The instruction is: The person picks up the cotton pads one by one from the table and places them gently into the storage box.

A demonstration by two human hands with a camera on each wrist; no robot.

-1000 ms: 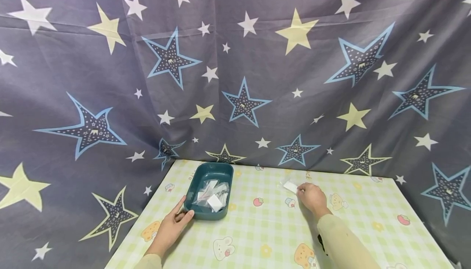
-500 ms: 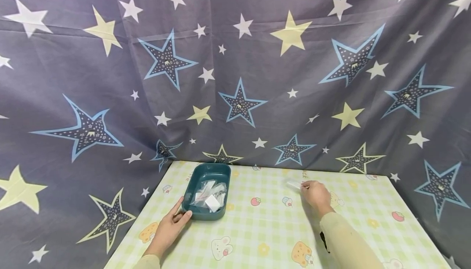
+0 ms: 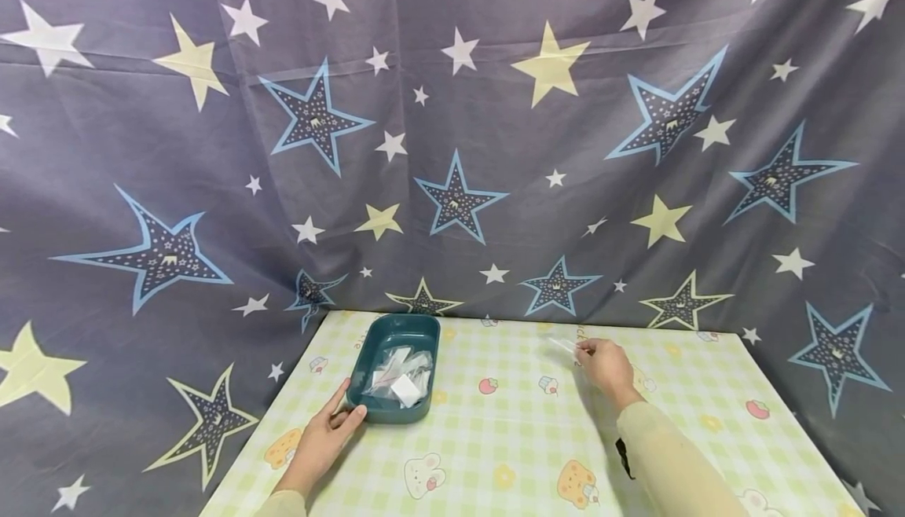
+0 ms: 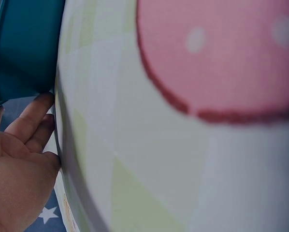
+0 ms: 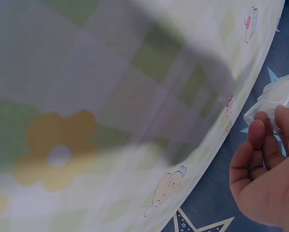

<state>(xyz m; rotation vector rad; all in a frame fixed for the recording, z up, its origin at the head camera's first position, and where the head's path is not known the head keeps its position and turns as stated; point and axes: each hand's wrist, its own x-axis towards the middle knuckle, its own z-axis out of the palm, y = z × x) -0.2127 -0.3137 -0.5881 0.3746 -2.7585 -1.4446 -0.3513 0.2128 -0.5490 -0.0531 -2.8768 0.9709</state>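
My right hand (image 3: pixel 601 366) is raised a little over the far middle of the table and pinches a small clear plastic packet (image 3: pixel 563 343) with a white piece inside; the right wrist view shows that packet (image 5: pixel 275 99) held at the fingertips (image 5: pixel 258 133). My left hand (image 3: pixel 327 434) rests on the table with its thumb and fingers against the near end of a teal tray (image 3: pixel 368 352). The tray holds several similar clear packets (image 3: pixel 401 377). In the left wrist view the hand (image 4: pixel 19 159) lies beside the tray wall (image 4: pixel 23 46).
The table carries a green checked cloth with cartoon prints (image 3: pixel 509 430). A grey star-patterned curtain (image 3: pixel 452 132) hangs right behind it and down its left side. The table's right edge (image 3: pixel 799 415) runs near the curtain.
My right hand has lifted the packet off the tablecloth and drawn it slightly up and back. The left hand stays at the tray.
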